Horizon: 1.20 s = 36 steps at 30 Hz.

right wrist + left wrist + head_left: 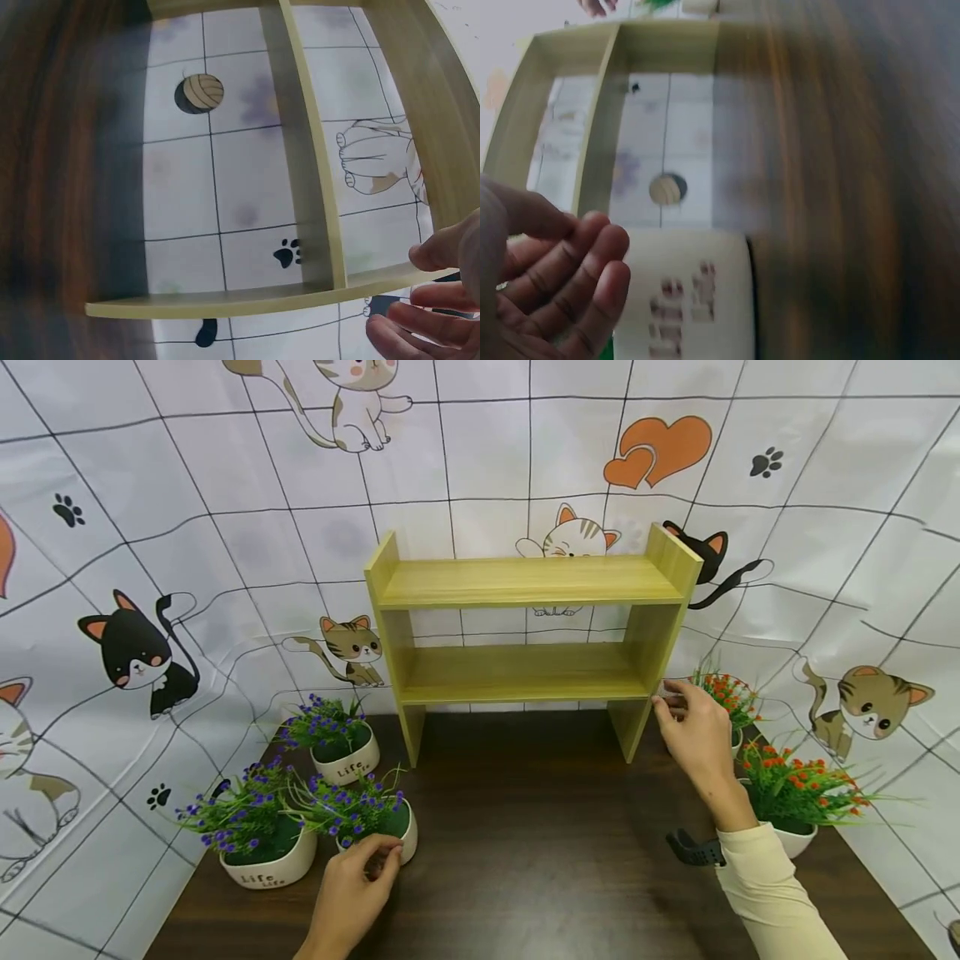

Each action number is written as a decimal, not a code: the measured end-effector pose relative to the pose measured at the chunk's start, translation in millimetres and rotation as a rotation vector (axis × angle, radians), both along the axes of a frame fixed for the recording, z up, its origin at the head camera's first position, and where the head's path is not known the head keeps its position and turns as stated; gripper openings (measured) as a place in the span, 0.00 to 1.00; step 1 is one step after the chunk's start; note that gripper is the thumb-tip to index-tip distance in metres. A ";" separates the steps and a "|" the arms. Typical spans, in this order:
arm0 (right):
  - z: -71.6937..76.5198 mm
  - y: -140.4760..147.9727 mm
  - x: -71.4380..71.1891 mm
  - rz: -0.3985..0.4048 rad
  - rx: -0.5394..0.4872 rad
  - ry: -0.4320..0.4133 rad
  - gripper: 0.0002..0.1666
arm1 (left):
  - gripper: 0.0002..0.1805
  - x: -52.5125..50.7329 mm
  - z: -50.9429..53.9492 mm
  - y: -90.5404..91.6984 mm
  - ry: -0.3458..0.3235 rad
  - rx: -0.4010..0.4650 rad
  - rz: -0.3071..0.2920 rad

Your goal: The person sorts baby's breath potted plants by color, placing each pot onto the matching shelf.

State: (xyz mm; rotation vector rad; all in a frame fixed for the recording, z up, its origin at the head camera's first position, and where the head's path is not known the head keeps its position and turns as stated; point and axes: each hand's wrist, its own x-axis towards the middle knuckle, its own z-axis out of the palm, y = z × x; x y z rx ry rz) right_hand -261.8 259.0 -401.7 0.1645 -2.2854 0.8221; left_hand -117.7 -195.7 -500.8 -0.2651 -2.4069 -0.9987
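Note:
A two-tier wooden shelf [525, 672] stands upright at the back of the dark table. My right hand [697, 735] is raised beside its right side panel, thumb and fingers apart and slightly bent. In the right wrist view that hand [442, 300] has its thumb and fingers on either side of the panel's edge [247, 304]; contact is unclear. At the front left, my left hand [348, 893] hovers by a white pot with purple flowers [410, 835], fingers loosely bent. The left wrist view shows that hand [562, 285] holding nothing, beside the pot's lettered side [690, 300].
Two more white pots of purple flowers [352, 764] [273, 868] stand on the left. Orange-flowered pots [798, 839] stand on the right, one partly behind my right hand. A cat-patterned wall covering [487, 460] rises behind and around the table [540, 860].

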 end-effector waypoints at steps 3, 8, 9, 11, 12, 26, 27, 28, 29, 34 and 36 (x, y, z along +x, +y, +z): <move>8.1 2.8 -5.7 0.001 -0.005 -0.054 0.26 | 0.14 6.5 -6.6 -16.1 0.024 -0.028 0.024; 21.9 8.0 -13.8 0.010 -0.013 -0.128 0.33 | 0.17 9.5 -24.8 -35.3 0.064 -0.073 0.089; 23.7 8.6 -15.5 0.013 -0.016 -0.134 0.34 | 0.17 10.0 -27.4 -37.2 0.065 -0.073 0.111; 26.1 8.8 -18.6 0.027 -0.024 -0.142 0.36 | 0.17 10.8 -31.1 -39.7 0.060 -0.076 0.169; 27.0 8.7 -20.2 0.034 -0.028 -0.145 0.36 | 0.17 11.1 -31.7 -40.7 0.049 -0.077 0.199; 31.6 3.1 -37.7 0.030 -0.013 -0.127 0.29 | 0.41 -22.0 -7.1 -69.9 -0.626 0.199 0.101; 30.6 2.5 -39.1 0.022 -0.009 -0.106 0.26 | 0.43 -24.9 -7.6 -71.8 -0.662 0.233 0.071; 29.4 2.0 -40.5 0.012 -0.004 -0.086 0.24 | 0.45 -27.4 -8.7 -73.5 -0.684 0.261 0.046; 28.5 1.1 -41.3 0.002 -0.002 -0.066 0.23 | 0.48 -29.5 -10.0 -74.9 -0.695 0.290 0.018; 24.8 -1.3 -46.0 -0.025 0.011 0.014 0.18 | 0.54 -35.6 -17.0 -77.6 -0.698 0.377 -0.059; 25.1 -1.5 -46.5 -0.035 0.010 0.031 0.18 | 0.52 -37.1 -18.5 -76.9 -0.710 0.404 -0.068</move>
